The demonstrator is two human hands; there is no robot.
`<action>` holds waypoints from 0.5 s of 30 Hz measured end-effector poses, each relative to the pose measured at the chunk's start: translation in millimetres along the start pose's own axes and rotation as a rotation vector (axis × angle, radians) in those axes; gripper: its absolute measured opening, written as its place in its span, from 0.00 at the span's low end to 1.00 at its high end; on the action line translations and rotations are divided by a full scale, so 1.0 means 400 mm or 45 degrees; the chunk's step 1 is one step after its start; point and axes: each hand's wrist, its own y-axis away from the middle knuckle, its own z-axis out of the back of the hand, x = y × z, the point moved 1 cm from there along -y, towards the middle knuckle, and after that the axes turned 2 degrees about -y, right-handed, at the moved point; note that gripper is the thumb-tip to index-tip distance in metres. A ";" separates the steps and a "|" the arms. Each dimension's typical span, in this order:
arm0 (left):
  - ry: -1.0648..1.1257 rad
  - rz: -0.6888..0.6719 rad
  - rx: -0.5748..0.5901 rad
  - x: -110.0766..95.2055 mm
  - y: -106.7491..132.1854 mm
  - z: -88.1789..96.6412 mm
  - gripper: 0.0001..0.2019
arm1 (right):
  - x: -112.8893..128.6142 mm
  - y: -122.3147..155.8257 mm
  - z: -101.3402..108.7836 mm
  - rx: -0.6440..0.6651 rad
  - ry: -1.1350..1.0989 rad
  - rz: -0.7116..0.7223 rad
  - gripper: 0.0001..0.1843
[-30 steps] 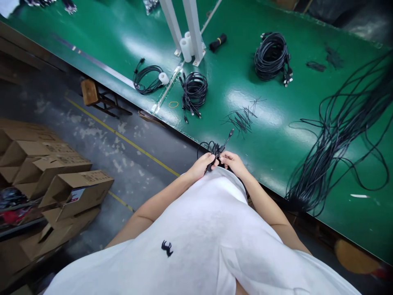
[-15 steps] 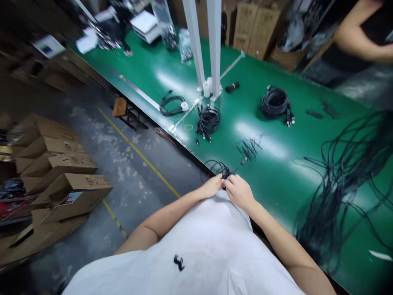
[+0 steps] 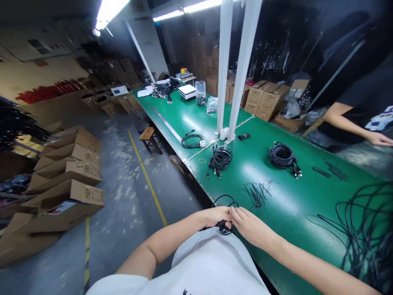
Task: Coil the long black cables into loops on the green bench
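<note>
My left hand (image 3: 217, 216) is closed around a small coil of black cable (image 3: 225, 229) at the table's near edge, close to my shirt. Pressed up against it, my right hand (image 3: 248, 224) pinches at the same bundle, its fingertips touching the left hand's. A loop of the cable arches up beyond the hands, and a thin dark end pokes out past the right fingers. What exactly lies between the fingertips is hidden. Just past the hands, thin black ties (image 3: 257, 193) are scattered on the green table (image 3: 285, 213).
Coiled black cables (image 3: 220, 159) lie ahead, with another coil (image 3: 282, 155) farther right. Loose cables (image 3: 368, 221) heap up at the right. White posts (image 3: 225, 73) rise from the table. Cardboard boxes (image 3: 70, 164) and a wooden stool (image 3: 149, 135) stand left. A co-worker's arm (image 3: 353, 123) is at far right.
The view has tilted up, so the hands and table sit lower in the picture. Both hands stay together on the cable coil; the right hand has turned flatter over it.
</note>
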 end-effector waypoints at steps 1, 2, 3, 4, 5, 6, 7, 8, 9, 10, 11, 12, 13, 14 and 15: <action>0.001 -0.003 0.029 -0.001 -0.001 0.002 0.13 | -0.001 0.000 0.002 0.034 0.057 0.015 0.15; 0.007 -0.008 0.057 -0.002 -0.004 0.003 0.15 | -0.002 0.000 0.002 0.077 0.107 0.032 0.15; 0.017 -0.014 0.080 -0.002 -0.008 0.003 0.16 | -0.002 0.000 0.002 0.120 0.149 0.052 0.14; 0.024 -0.022 0.101 0.000 -0.014 0.003 0.18 | 0.000 0.000 0.001 0.159 0.185 0.076 0.14; 0.025 -0.033 0.115 0.002 -0.022 0.002 0.19 | 0.002 0.000 -0.002 0.193 0.219 0.099 0.14; 0.021 -0.047 0.125 0.005 -0.030 0.001 0.19 | 0.006 0.001 -0.007 0.219 0.251 0.118 0.15; 0.015 -0.061 0.130 0.009 -0.040 0.001 0.20 | 0.011 0.003 -0.015 0.235 0.276 0.130 0.15; 0.004 -0.073 0.134 0.014 -0.051 0.001 0.22 | 0.015 0.006 -0.024 0.236 0.290 0.134 0.16; -0.012 -0.083 0.133 0.018 -0.061 0.001 0.24 | 0.019 0.011 -0.036 0.222 0.289 0.125 0.16; -0.034 -0.090 0.127 0.022 -0.072 0.002 0.26 | 0.021 0.017 -0.049 0.196 0.272 0.103 0.17; -0.063 -0.093 0.116 0.025 -0.082 0.003 0.28 | 0.019 0.023 -0.062 0.161 0.242 0.070 0.17; -0.100 -0.098 0.097 0.027 -0.092 0.002 0.31 | 0.013 0.030 -0.075 0.127 0.201 0.032 0.16; -0.144 -0.104 0.073 0.029 -0.102 0.001 0.34 | 0.002 0.035 -0.086 0.105 0.149 -0.006 0.14; -0.187 -0.114 0.044 0.029 -0.112 -0.002 0.38 | -0.013 0.039 -0.096 0.098 0.085 -0.045 0.12; -0.221 -0.133 0.013 0.029 -0.124 -0.007 0.40 | -0.032 0.041 -0.104 0.108 0.013 -0.089 0.10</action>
